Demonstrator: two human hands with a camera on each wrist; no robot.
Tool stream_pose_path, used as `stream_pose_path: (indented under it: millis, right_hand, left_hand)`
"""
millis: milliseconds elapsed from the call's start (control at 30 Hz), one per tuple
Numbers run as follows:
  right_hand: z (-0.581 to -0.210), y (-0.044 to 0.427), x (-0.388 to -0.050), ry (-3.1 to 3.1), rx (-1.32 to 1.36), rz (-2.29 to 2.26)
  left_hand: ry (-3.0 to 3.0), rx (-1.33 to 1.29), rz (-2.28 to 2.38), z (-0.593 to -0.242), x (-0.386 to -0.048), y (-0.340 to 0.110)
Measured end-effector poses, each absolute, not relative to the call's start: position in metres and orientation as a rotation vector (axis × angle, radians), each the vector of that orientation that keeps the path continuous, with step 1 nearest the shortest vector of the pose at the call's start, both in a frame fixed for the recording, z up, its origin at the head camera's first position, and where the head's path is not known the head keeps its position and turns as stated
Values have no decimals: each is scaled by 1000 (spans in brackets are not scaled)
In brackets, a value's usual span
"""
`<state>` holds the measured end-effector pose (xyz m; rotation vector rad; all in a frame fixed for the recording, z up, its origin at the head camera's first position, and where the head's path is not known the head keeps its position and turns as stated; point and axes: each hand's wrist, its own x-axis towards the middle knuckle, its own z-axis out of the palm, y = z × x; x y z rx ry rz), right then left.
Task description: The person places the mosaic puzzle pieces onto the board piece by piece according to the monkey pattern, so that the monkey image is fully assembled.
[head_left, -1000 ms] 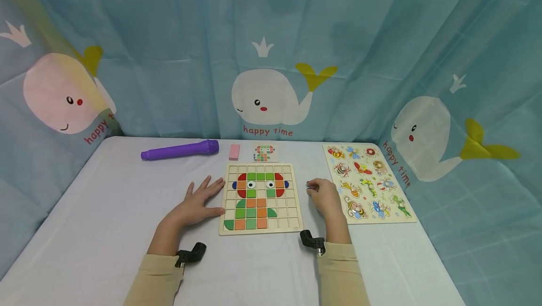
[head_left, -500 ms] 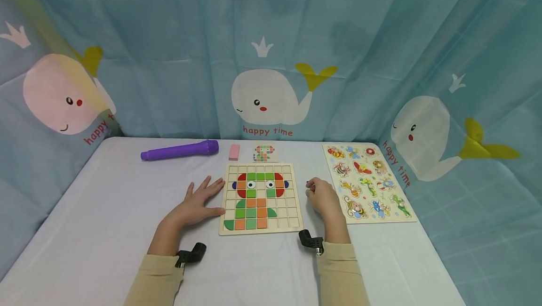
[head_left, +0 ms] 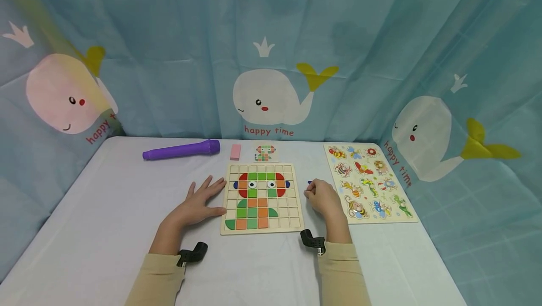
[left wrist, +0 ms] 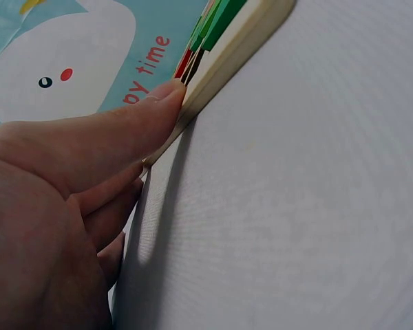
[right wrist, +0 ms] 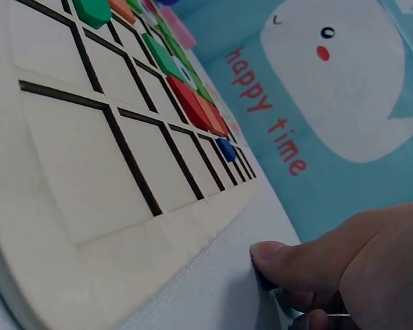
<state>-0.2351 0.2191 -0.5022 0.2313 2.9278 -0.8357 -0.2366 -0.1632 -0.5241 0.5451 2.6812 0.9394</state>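
Note:
Colored tiles form an animal figure with two eyes on the square wooden grid board (head_left: 285,228). My left hand (head_left: 192,207) lies to its left with fingers spread; thumb and forefinger touch the board's edge, and the left wrist view shows the thumb (left wrist: 151,113) against the rim. Right of the board, my right hand (head_left: 323,197) has its fingers curled in and pinches a small blue piece (head_left: 310,182), mostly hidden by the fingertips. The right wrist view shows the thumb (right wrist: 282,265) low beside the board, with the piece barely visible there.
Behind the board lie a picture card (head_left: 266,153) with the same figure and a pink block (head_left: 235,152). A purple microphone-shaped stick (head_left: 182,150) is at the back left. An insect puzzle board (head_left: 368,188) stands close to the right hand. Curtains hang behind the table.
The fingers of my right hand have shifted slightly around the small piece, whose blue color now shows more plainly. My left hand and the tiles have stayed put.

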Motion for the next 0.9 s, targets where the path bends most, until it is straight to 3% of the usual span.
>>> stream_pose_path:
  millis: [533,900]
  right_hand:
    - [-502,217,-238,2947,112,-951]
    - [-490,187,-235,2926,-11,-1120]
  left_hand:
    - [2675,534,924,-523,-240,-162]
    - [2682,549,931,-524,-237,-163]
